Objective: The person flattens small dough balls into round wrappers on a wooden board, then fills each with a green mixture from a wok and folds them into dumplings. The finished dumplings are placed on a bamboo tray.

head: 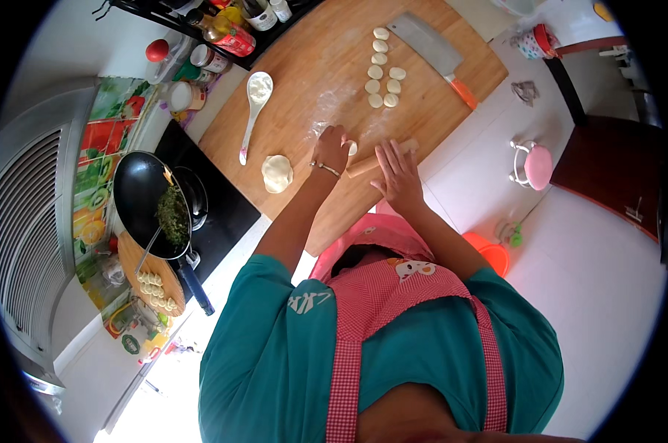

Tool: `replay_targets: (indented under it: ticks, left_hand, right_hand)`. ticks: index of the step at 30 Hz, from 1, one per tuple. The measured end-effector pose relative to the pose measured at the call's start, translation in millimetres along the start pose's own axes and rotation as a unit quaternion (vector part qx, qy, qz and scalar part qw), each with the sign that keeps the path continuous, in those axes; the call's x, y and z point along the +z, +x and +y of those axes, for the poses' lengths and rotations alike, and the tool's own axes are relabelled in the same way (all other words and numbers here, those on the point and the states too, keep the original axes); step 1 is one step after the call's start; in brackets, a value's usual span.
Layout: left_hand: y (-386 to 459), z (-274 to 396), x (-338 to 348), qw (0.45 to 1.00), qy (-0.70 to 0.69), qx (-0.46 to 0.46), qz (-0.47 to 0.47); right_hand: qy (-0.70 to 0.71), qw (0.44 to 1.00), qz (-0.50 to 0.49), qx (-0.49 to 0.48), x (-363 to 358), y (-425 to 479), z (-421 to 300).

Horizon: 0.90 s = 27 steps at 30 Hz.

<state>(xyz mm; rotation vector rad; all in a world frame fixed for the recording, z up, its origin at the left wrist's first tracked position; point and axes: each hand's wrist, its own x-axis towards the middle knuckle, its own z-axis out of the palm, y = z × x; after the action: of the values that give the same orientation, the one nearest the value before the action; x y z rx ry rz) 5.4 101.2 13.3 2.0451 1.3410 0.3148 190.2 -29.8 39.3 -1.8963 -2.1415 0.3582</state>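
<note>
My left hand (pixel 331 148) pinches the edge of a small round dough piece (pixel 353 148) on the wooden board (pixel 306 66). Beside it, my right hand (pixel 401 176) holds a wooden rolling pin (pixel 363 166) under its palm, fingers stretched across it. The pin's tip is close to the dough. Left of my left hand lies a stack of thin dough wrappers (pixel 277 174). Several small flattened dough pieces (pixel 375 72) stand in two rows farther up the board. Loose flour (pixel 325 105) dusts the wood between them and my hands.
A cleaver (pixel 427 43) with an orange handle lies at the board's right. A white spoon (pixel 258 91) of flour rests at left. Beyond are a wok (pixel 140 205) with chopped greens, a round board (pixel 129 252) with dumplings, and bottles (pixel 229 36). A pink stool (pixel 537 167) stands right.
</note>
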Motion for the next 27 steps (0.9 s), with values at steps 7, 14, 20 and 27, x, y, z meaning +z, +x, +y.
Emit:
replay_targets:
  ticks: [7,14,20,27]
  left_hand:
    - [27.7,8.3,4.7,0.998,0.040,-0.007,0.038]
    - [21.4,15.9,3.3,0.998,-0.011,-0.066,0.005]
    - [35.9,23.6,4.6,0.997,-0.002,-0.075,0.010]
    - [32.8,15.5,4.0,0.999,0.018,-0.029,-0.021]
  right_hand:
    - [-0.014,0.993,0.106,0.055,15.3,99.5,7.2]
    - [-0.001,0.998,0.041,0.040,-6.9,0.0,1.9]
    - [-0.052,0.989,0.091,0.104,8.3,90.7,17.9]
    - [-0.036,0.996,0.040,0.073,4.3,27.2,14.6]
